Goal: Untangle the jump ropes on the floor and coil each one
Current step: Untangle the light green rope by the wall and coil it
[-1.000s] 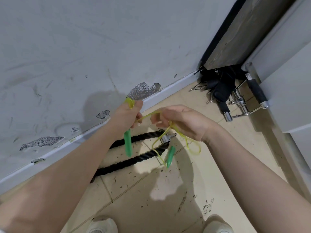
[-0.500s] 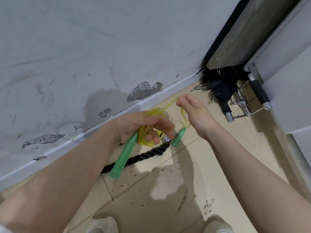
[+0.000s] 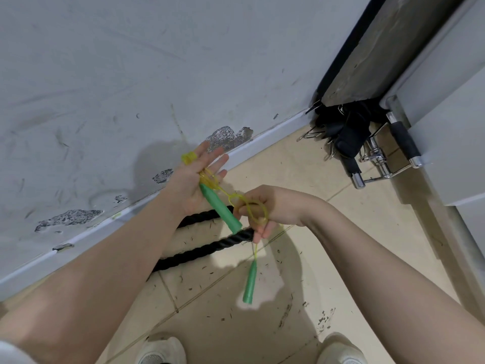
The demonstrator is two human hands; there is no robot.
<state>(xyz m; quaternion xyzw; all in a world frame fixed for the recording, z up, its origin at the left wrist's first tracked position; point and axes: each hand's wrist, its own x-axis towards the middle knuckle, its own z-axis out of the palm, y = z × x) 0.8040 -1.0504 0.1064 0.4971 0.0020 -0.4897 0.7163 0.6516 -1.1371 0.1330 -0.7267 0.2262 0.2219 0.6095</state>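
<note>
A thin yellow jump rope (image 3: 249, 212) with green handles runs between my hands, above the tiled floor. My left hand (image 3: 193, 181) has its fingers straight, with turns of the yellow cord wound round them. One green handle (image 3: 220, 209) lies across its palm and sticks out toward my right hand. My right hand (image 3: 279, 208) pinches a loop of the cord. The second green handle (image 3: 249, 285) hangs from that hand on a short length of cord. A thick black twisted rope (image 3: 210, 248) lies on the floor beneath my hands, partly hidden by my left forearm.
A scuffed grey wall (image 3: 131, 74) with a white skirting board stands just ahead. In the corner lie black straps (image 3: 349, 132) and chrome handles with black grips (image 3: 401, 143). A grey cabinet (image 3: 451, 127) stands at the right. My white shoes (image 3: 162, 350) are at the bottom edge.
My left hand has straightened its fingers and turned palm up, with the first handle now across the palm. My right hand has dropped toward me with a cord loop, and the second handle dangles lower.
</note>
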